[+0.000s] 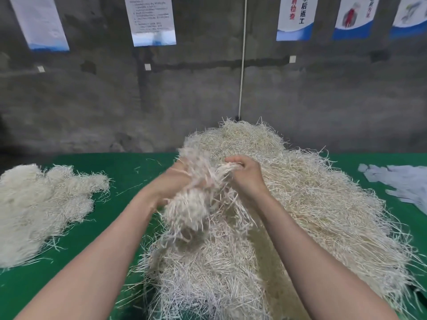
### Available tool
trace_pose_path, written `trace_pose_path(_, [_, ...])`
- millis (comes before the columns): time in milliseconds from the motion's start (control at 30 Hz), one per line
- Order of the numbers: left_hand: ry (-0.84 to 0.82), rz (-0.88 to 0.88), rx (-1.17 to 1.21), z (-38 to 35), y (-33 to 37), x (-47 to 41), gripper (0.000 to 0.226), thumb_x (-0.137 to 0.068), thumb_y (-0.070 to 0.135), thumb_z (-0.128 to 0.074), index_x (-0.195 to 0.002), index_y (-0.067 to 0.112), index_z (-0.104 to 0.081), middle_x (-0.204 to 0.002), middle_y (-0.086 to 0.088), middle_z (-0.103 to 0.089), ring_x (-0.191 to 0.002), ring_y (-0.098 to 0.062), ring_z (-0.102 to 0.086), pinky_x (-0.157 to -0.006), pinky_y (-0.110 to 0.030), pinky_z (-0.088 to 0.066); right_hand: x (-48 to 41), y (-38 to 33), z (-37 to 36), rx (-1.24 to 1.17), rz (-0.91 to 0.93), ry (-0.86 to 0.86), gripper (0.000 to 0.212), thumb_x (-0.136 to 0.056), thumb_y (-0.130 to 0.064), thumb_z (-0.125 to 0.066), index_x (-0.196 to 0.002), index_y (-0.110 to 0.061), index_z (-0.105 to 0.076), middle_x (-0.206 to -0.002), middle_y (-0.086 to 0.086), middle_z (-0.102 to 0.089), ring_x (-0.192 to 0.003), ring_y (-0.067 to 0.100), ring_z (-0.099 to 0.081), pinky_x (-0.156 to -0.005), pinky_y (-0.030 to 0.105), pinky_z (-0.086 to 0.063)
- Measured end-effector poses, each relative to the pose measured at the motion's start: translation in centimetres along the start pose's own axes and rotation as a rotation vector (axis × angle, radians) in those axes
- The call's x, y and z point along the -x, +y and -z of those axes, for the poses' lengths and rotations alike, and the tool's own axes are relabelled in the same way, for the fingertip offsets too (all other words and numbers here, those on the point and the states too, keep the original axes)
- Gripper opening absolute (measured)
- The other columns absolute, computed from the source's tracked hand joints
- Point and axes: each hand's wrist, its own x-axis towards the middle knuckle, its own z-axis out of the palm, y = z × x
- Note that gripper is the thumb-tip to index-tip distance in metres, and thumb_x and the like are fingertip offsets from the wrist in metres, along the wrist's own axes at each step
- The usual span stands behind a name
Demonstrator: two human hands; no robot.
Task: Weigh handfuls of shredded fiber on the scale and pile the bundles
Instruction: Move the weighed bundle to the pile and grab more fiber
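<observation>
Handful of shredded fiber [196,199] is hanging above the near-left slope of the loose heap [312,204], between both hands, its lower strands trailing into the heap. Motion blur is softening it.

Right hand [246,175] is gripping the top tuft, fingers curled round the strands. Left hand [176,179] is sitting behind the handful, fingers buried in fiber; cannot tell its grip.

Heap is spreading from table centre to the near edge, fringes straggling out on all sides. Open strip of green table cover [129,172] is lying between the heap and the pile of bundles [39,204] at far left. Pale crumpled sheets [406,183] are lying at far right, apart from the heap.

Fiber: thin, flat, off-white strips, stiff and tangled. Bundles: rounder, fluffier clumps. Behind, rough grey concrete wall [208,100], hanging posters [151,19], a white cord [242,65] running down.
</observation>
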Motion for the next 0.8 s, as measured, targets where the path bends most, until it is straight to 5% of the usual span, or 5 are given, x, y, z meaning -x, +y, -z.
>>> trace_pose_path(133, [0.029,-0.113,-0.428,-1.9,0.7,-0.9,0.021,-0.083,0.014,-0.065,-0.104,0.011,-0.062,-0.087,-0.005,-0.067,-0.071,-0.018,-0.067,-0.064,-0.037,-0.059,-0.1,-0.3,-0.5,0.598,0.363,0.017,0.037,-0.079,0.005,-0.062,-0.099,-0.025,-0.058,-0.097,-0.018,-0.053,-0.077,-0.002,-0.053,-0.061,0.009,-0.043])
trace_pose_path(300, [0.585,-0.008,0.124,0.6,0.2,-2.2,0.025,-0.088,0.000,-0.052,-0.063,0.003,-0.049,-0.045,0.005,-0.047,-0.037,-0.004,-0.037,-0.035,-0.013,-0.031,0.1,2.1,2.2,0.808,0.219,-0.031,0.040,-0.092,-0.028,-0.058,-0.128,-0.012,-0.051,-0.131,0.003,-0.054,-0.096,0.011,-0.059,-0.081,0.012,-0.045])
trace_pose_path(500, [-0.021,0.128,0.570,-1.0,-0.3,-0.9,0.061,-0.069,0.051,-0.071,-0.113,0.010,-0.063,-0.131,-0.018,-0.053,-0.114,-0.035,-0.056,-0.102,-0.053,-0.040,0.7,2.7,0.8,0.673,0.272,-0.142,0.025,-0.094,-0.019,-0.052,-0.118,-0.012,-0.057,-0.103,0.001,-0.063,-0.077,0.016,-0.062,-0.073,0.031,-0.056])
trace_pose_path(633, [-0.027,0.037,0.193,-2.9,0.1,-0.6,0.035,-0.081,0.056,-0.059,-0.096,0.026,-0.068,-0.111,0.004,-0.058,-0.108,-0.016,-0.054,-0.097,-0.028,-0.035,0.5,3.1,-0.2,0.790,0.369,-0.240,0.013,-0.094,-0.009,-0.050,-0.098,-0.008,-0.062,-0.097,0.007,-0.063,-0.082,0.020,-0.060,-0.083,0.037,-0.052])
trace_pose_path(800, [0.281,0.086,1.081,1.0,0.3,-2.3,0.033,-0.097,0.035,-0.043,-0.082,0.011,-0.059,-0.085,-0.010,-0.066,-0.076,-0.021,-0.065,-0.077,-0.037,-0.056,1.1,6.2,3.2,0.884,0.290,-0.226,0.027,-0.099,-0.034,-0.042,-0.080,-0.020,-0.056,-0.074,-0.006,-0.055,-0.059,0.002,-0.047,-0.064,0.018,-0.039])
